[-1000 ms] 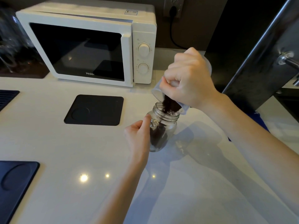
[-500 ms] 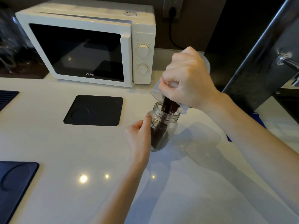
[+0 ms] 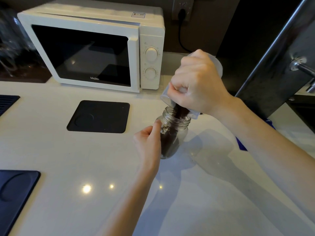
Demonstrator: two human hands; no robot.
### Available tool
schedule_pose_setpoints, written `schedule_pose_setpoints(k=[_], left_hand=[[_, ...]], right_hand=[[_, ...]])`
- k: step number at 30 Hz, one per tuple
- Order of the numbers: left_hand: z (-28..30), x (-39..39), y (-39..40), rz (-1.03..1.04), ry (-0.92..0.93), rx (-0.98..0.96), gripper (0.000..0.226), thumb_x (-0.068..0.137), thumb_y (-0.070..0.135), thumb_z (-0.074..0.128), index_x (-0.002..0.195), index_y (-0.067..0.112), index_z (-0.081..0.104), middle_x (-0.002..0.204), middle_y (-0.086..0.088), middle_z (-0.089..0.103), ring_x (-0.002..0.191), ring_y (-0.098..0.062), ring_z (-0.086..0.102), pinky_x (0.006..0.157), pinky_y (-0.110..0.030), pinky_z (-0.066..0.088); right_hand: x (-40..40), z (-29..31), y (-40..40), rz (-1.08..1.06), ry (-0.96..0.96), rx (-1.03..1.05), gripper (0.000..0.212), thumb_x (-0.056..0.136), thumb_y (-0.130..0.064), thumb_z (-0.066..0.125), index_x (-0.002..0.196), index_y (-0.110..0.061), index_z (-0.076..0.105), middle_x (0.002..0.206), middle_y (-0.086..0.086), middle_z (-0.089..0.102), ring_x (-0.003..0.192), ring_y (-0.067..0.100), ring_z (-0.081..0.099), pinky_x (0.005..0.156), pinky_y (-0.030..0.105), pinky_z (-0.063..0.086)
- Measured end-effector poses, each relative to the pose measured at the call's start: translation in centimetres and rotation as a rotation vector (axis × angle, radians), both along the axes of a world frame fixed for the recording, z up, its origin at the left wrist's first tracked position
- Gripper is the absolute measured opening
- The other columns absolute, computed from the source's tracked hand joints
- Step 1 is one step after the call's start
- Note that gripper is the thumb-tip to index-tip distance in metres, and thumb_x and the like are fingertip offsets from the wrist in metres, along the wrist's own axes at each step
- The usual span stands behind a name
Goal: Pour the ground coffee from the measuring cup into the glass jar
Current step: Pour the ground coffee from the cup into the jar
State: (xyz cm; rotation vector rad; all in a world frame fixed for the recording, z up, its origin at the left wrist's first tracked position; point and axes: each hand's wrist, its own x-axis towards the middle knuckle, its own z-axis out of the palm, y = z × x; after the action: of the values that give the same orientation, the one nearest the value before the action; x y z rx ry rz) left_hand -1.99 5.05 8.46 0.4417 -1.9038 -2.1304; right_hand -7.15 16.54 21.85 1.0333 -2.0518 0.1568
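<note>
The right hand [image 3: 197,84] grips the upended measuring cup [image 3: 216,65], spilling ground coffee [image 3: 179,113] into the glass jar [image 3: 173,135]. At the jar's nine o'clock, the left hand [image 3: 148,143] seems to clasp it on the tabletop [image 3: 85,154].

right hand [image 3: 196,84] fisted high, left hand [image 3: 148,143] cupped low

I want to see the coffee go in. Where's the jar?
The jar stands on the counter right of center, beside the left hand, under the tipped cup.
</note>
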Motion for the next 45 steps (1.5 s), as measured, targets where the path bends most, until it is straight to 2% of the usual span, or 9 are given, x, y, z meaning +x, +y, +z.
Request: schedule_pose_setpoints(k=[6,11,15,20,27,31,45], left_hand=[[0.07,-0.1,0.16,-0.006,0.008,-0.002,0.048,0.074,0.031,0.058,0.049,0.005,0.026,0.051,-0.001,0.02,0.053,-0.017,0.019,0.048,-0.03,0.016],[0.14,-0.15,0.14,-0.012,0.008,-0.002,0.048,0.076,0.029,0.058,0.047,0.014,0.024,0.047,0.005,0.02,0.05,-0.014,0.018,0.043,-0.024,0.015],[0.23,-0.32,0.18,-0.012,-0.009,0.001,0.047,0.076,0.028,0.058,0.043,0.018,0.026,0.046,0.006,0.02,0.05,-0.015,0.018,0.044,-0.027,0.015],[0.24,-0.49,0.38,-0.012,-0.01,0.005,0.047,0.075,0.029,0.058,0.044,0.018,0.024,0.047,0.005,0.019,0.051,-0.016,0.017,0.045,-0.027,0.014],[0.17,-0.64,0.45,-0.019,-0.018,-0.012,0.048,0.076,0.028,0.057,0.041,0.02,0.025,0.044,0.009,0.019,0.047,-0.013,0.018,0.04,-0.022,0.016],[0.2,-0.79,0.62,-0.022,-0.018,-0.013,0.049,0.077,0.028,0.057,0.041,0.02,0.024,0.044,0.009,0.019,0.046,-0.012,0.017,0.04,-0.022,0.015],[0.21,-0.84,0.84,-0.038,-0.027,-0.012,0.05,0.078,0.033,0.058,0.048,0.019,0.02,0.048,0.005,0.018,0.051,-0.015,0.017,0.043,-0.026,0.014]], right_hand=[[-0.21,0.07,0.17,-0.013,-0.001,0.012,0.034,0.071,0.003,0.058,0.041,-0.005,0.044,0.039,0.011,0.051,0.046,0.031,0.042,0.058,0.047,0.046],[-0.4,-0.05,0.25,-0.015,-0.015,0.032,0.033,0.073,0.002,0.059,0.042,-0.004,0.047,0.039,0.012,0.053,0.047,0.032,0.044,0.058,0.047,0.045],[-0.43,0.15,0.26,0.059,-0.01,0.029,0.041,0.073,0.002,0.059,0.048,-0.016,0.033,0.039,0.01,0.051,0.046,0.03,0.045,0.057,0.047,0.045],[-0.47,0.08,-0.01,0.08,0.016,0.057,0.043,0.073,0.002,0.06,0.051,-0.018,0.029,0.039,0.01,0.051,0.046,0.028,0.043,0.056,0.045,0.045],[-0.42,0.01,0.12,0.063,-0.002,0.082,0.04,0.074,0.001,0.059,0.045,-0.013,0.035,0.04,0.01,0.051,0.047,0.029,0.043,0.057,0.043,0.044],[-0.42,-0.17,0.3,0.035,-0.001,0.109,0.036,0.076,0.0,0.058,0.043,-0.005,0.046,0.041,0.011,0.053,0.048,0.031,0.045,0.058,0.043,0.043],[0.08,-0.19,0.39,0.045,0.024,0.138,0.033,0.074,0.002,0.06,0.043,-0.004,0.048,0.04,0.011,0.051,0.047,0.03,0.045,0.055,0.041,0.042]])
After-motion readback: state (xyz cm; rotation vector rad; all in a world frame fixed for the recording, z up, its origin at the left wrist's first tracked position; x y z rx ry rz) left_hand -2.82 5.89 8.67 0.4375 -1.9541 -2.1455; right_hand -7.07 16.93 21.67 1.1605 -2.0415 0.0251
